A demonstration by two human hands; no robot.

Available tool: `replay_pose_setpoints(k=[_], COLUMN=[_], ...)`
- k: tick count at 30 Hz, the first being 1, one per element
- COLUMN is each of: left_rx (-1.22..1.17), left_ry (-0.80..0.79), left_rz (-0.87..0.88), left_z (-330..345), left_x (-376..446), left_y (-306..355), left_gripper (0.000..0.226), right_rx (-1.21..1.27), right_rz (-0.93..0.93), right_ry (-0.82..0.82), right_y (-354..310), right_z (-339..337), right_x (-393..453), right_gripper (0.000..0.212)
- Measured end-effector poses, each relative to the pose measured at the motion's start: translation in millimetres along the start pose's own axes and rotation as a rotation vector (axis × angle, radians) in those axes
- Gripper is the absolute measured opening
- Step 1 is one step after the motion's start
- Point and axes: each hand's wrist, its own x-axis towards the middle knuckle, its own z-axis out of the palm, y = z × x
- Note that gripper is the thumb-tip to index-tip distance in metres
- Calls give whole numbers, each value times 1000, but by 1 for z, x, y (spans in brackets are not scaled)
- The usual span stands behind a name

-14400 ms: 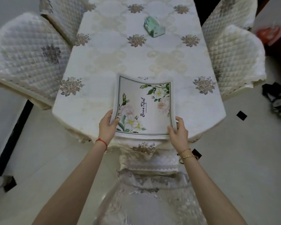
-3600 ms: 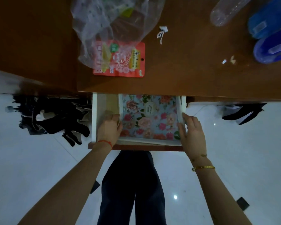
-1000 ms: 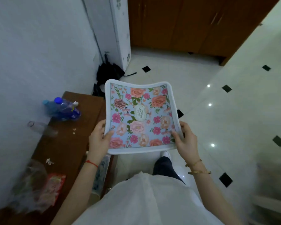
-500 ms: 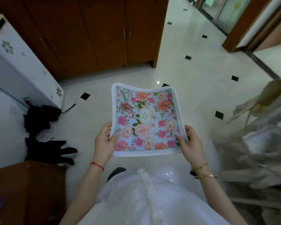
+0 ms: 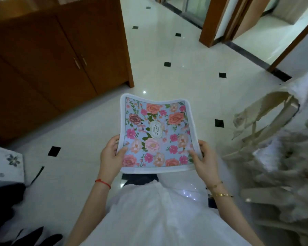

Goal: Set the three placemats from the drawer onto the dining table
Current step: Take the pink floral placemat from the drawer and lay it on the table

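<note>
I carry a blue placemat (image 5: 156, 134) printed with pink and orange flowers and edged in white, held flat in front of my chest above the floor. My left hand (image 5: 111, 157) grips its near left edge, thumb on top. My right hand (image 5: 204, 159) grips its near right edge the same way. The mat's far edge sags a little in the middle. The dining table and the drawer are out of view.
A brown wooden cabinet (image 5: 48, 55) fills the upper left. Cream-covered chairs (image 5: 267, 121) stand blurred at the right. White tiled floor (image 5: 167, 77) with black diamonds stretches ahead to doorways (image 5: 213, 20). Dark clothing (image 5: 5, 201) lies at the lower left.
The view keeps swinging right: the cabinet has slid left and the covered chairs have come closer on the right. Both hands keep the same hold on the floral placemat.
</note>
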Motion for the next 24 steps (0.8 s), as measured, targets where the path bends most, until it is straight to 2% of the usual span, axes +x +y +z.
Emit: replay_pose_setpoints(k=[5, 9, 16, 19, 24], left_rx=[30, 59, 110, 120, 107], left_ry=[-145, -323, -506, -544, -620], left_rz=[60, 74, 94, 93, 123], left_z=[40, 91, 207, 271, 394], left_x=[144, 237, 362, 410, 489], left_y=[55, 94, 122, 138, 199], left_gripper=[35, 34, 35, 34, 34], right_rx=[10, 28, 21, -8, -22], right_rz=[34, 131, 246, 264, 286], right_ry=[173, 316, 473, 515, 581], right_y=[-14, -17, 27, 45, 67], right_z=[-8, -24, -55, -87, -180], right_x=[107, 167, 272, 330, 441], right_gripper=[34, 29, 25, 27, 25])
